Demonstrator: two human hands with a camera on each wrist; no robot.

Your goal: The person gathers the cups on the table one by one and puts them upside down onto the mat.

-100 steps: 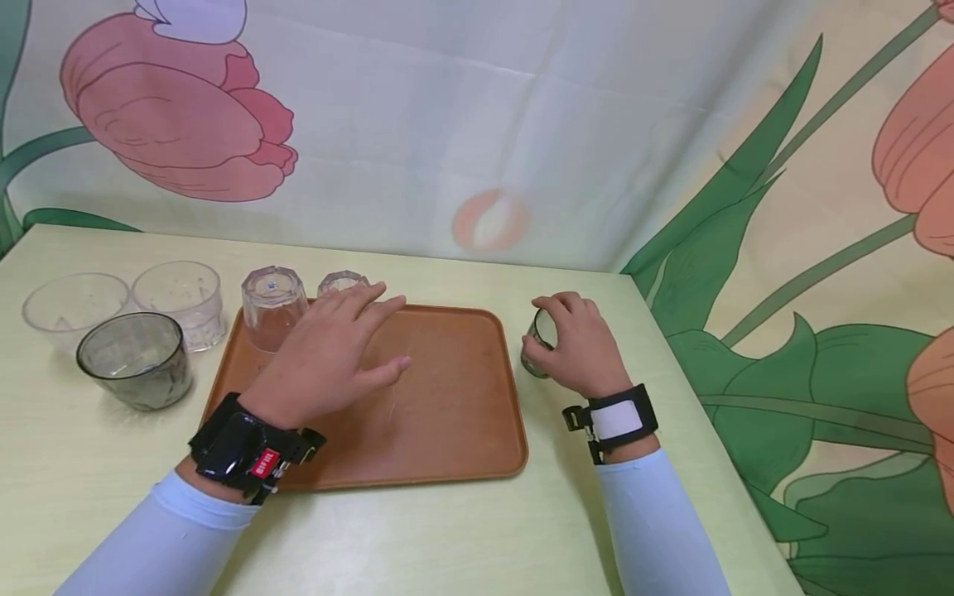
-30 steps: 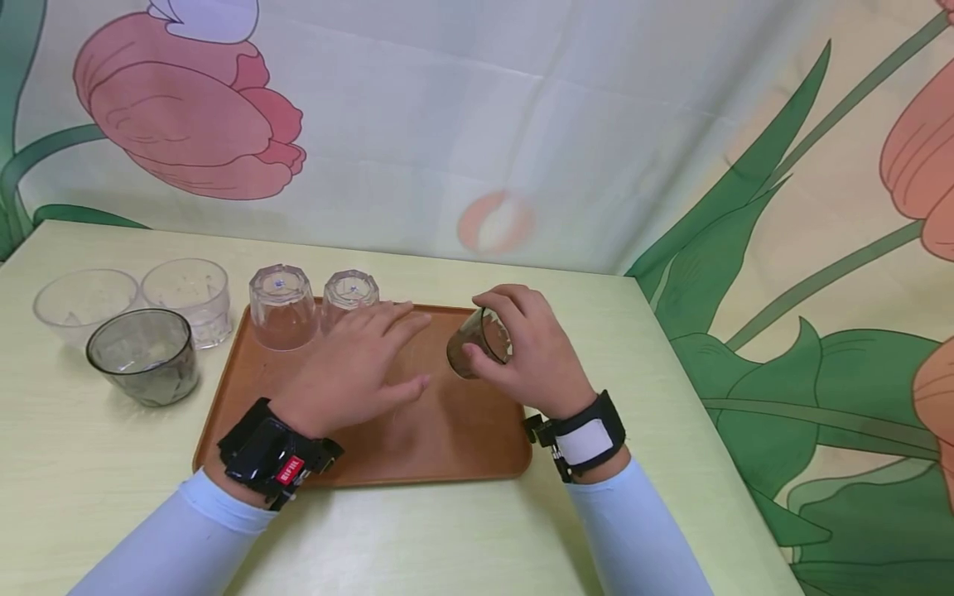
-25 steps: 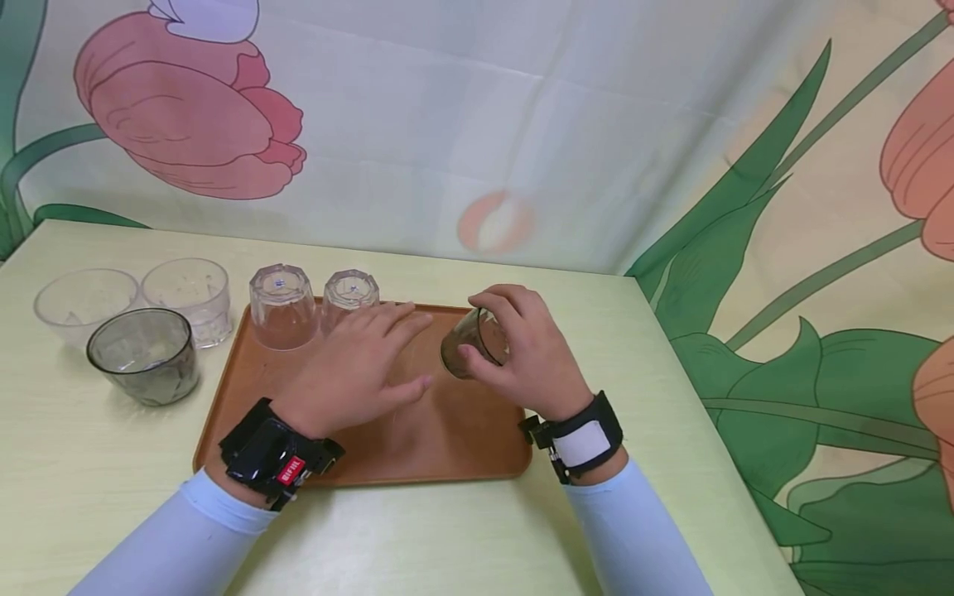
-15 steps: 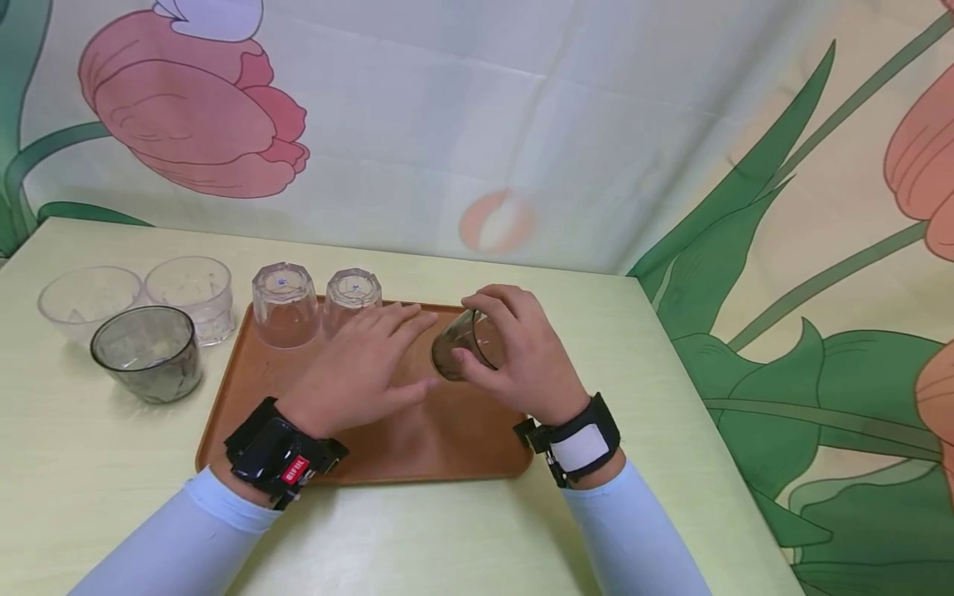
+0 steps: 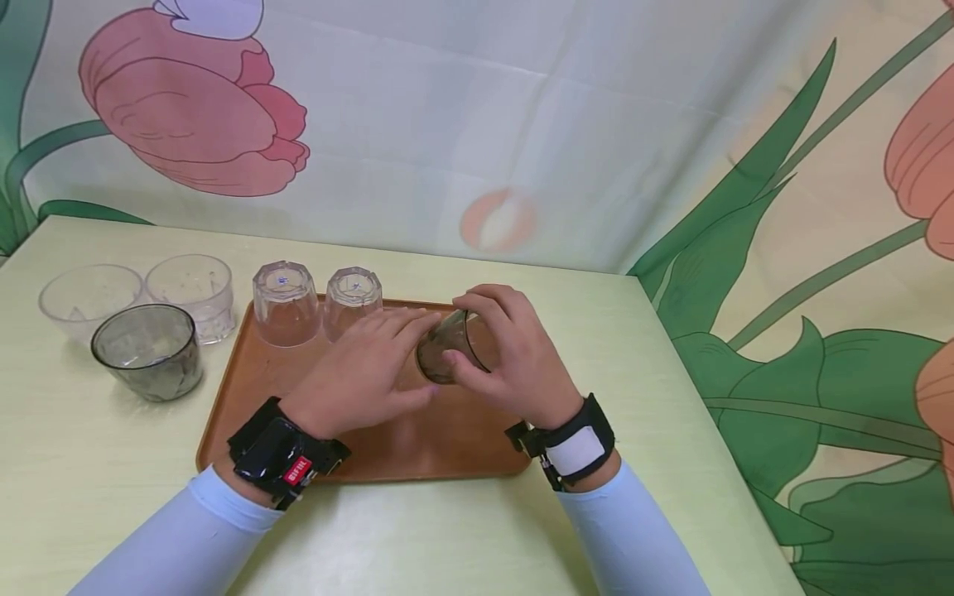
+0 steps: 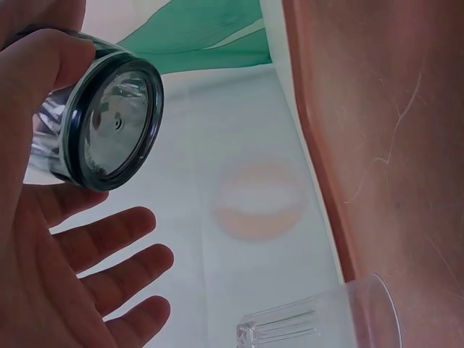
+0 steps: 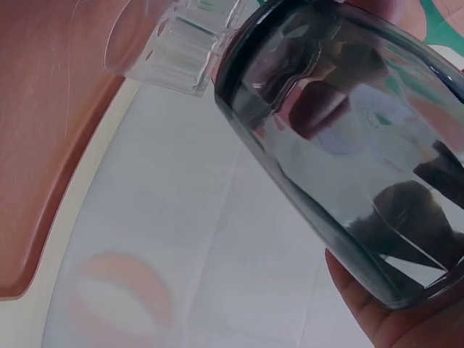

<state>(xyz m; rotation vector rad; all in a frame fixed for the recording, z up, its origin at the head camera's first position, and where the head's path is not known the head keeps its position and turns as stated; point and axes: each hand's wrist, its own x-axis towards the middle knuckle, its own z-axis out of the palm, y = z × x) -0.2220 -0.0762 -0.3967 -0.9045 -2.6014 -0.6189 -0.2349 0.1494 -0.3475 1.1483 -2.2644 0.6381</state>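
Note:
A smoky grey glass tumbler (image 5: 441, 346) is held tilted above the brown tray (image 5: 358, 472), its base toward the left. My right hand (image 5: 514, 356) grips it near the rim, the thumb on the near side. Close to that base, my left hand (image 5: 361, 377) has its fingers spread and relaxed; whether they touch the glass I cannot tell. In the left wrist view the tumbler's round base (image 6: 119, 123) faces the camera, between thumb and fingers. The right wrist view shows its faceted wall (image 7: 333, 152). Two clear glasses (image 5: 285, 308) (image 5: 354, 300) stand upside down on the tray's far left.
Left of the tray stand two clear glasses (image 5: 89, 300) (image 5: 195, 290) and a smoky grey one (image 5: 147, 356), all mouth up. A printed curtain (image 5: 417, 149) hangs behind the pale table (image 5: 358, 538).
My right hand has picked up the smoky tumbler from the table right of the tray and carried it left, over the tray, up to my left hand. The left hand has shifted slightly right.

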